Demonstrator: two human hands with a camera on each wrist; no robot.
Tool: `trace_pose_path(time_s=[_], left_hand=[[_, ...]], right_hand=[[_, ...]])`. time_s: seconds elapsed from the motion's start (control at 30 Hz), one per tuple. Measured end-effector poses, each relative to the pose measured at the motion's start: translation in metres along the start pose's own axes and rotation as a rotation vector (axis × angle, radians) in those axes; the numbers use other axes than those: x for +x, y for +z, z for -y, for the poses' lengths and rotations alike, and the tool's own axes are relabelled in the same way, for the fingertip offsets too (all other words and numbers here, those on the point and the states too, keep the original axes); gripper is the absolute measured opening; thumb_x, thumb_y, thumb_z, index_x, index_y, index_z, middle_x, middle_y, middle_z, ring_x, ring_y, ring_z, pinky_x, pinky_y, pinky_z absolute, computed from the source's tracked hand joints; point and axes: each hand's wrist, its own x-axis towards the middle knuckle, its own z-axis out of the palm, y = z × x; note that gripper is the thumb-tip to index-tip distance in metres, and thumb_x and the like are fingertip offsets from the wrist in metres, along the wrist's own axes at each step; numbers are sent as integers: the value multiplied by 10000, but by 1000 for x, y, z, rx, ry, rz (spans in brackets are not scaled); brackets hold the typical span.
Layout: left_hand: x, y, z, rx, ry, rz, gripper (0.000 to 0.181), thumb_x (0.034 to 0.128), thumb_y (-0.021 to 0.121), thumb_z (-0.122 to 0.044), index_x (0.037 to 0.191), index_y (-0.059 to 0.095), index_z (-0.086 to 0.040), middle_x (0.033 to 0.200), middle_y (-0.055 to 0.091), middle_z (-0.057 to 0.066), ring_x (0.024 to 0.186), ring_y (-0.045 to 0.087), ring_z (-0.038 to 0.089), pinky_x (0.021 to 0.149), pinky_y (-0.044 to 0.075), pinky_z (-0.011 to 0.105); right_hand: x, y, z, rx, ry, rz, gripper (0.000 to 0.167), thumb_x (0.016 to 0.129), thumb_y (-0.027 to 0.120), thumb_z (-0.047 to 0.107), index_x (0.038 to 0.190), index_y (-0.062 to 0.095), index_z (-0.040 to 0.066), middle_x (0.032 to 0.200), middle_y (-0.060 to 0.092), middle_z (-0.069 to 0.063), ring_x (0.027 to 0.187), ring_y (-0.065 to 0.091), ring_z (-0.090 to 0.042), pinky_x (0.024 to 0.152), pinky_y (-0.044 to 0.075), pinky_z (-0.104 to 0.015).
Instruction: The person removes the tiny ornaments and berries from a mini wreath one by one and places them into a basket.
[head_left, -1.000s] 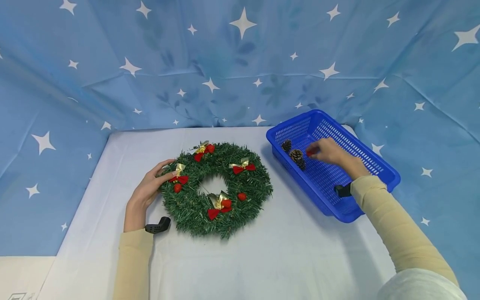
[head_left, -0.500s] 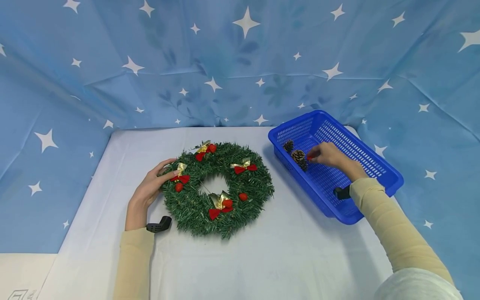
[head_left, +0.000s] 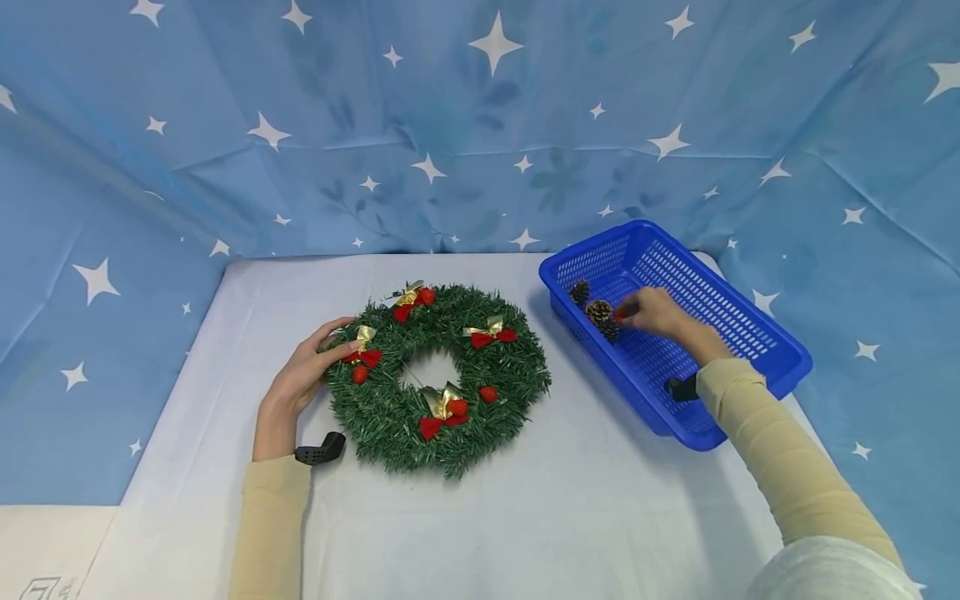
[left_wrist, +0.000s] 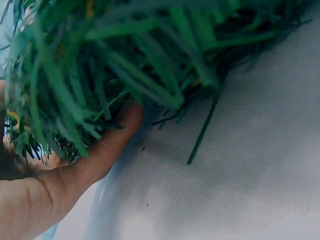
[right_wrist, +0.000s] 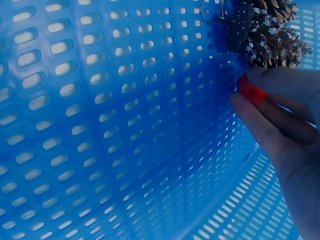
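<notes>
A green artificial wreath (head_left: 510, 367) lies on the white table, bearing several red-and-gold bows (head_left: 491, 335) and red berry-like ornaments (head_left: 488, 394). My left hand (head_left: 300, 373) grips its left side, partly covered by the needles in the left wrist view. Inside the blue plastic basket (head_left: 783, 392), my right hand (head_left: 656, 315) pinches a small red ornament (right_wrist: 252, 91) between thumb and fingertips. Its exact kind is hard to make out because the fingers cover part of it. Several pine cones (head_left: 599, 312) rest just left of that hand, near the basket's left wall.
The basket stands at the table's right side, angled, with tall perforated walls. Blue star-patterned cloth (head_left: 480, 192) rises behind the table and at both sides. White tablecloth (head_left: 510, 533) shows between the wreath and the front.
My right hand has shifted slightly down within the basket, keeping the red ornament in its fingers. The left hand stays at the wreath. The head view has shifted slightly.
</notes>
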Motion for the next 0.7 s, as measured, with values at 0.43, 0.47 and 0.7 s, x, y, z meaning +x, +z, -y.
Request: trace_pose_path(time_s=[0.43,0.47,0.7], left_hand=[[0,2,0,4,0,6,746,994,706,-358,1628,332,-234,1724,-27,175,1583,-77,425,1151,50,815],[0,2,0,4,1,5,746,995,705,-355,1628,331,-231,1724,-23,177,1583,-75,427,1149,49,817],[-1,0,0,2,11,4,740,999,701,-343,1628,330,-222,1727,-24,159,1588,-71,406,1154,36,811]], right_hand=[[-7,1,0,-8,-16,-18,183,895,749,31,1054,779,-54,1001,774,-205,900,729,-349,783,600,-461],[-7,0,0,-6,-18,-20,184,892,750,32,1052,780,-54,1005,773,-208,903,729,-356,785,600,-466],[-9,-10,2,37,23,-20,216,911,704,0,1105,756,-78,1081,748,-260,957,716,-406,810,601,-511]])
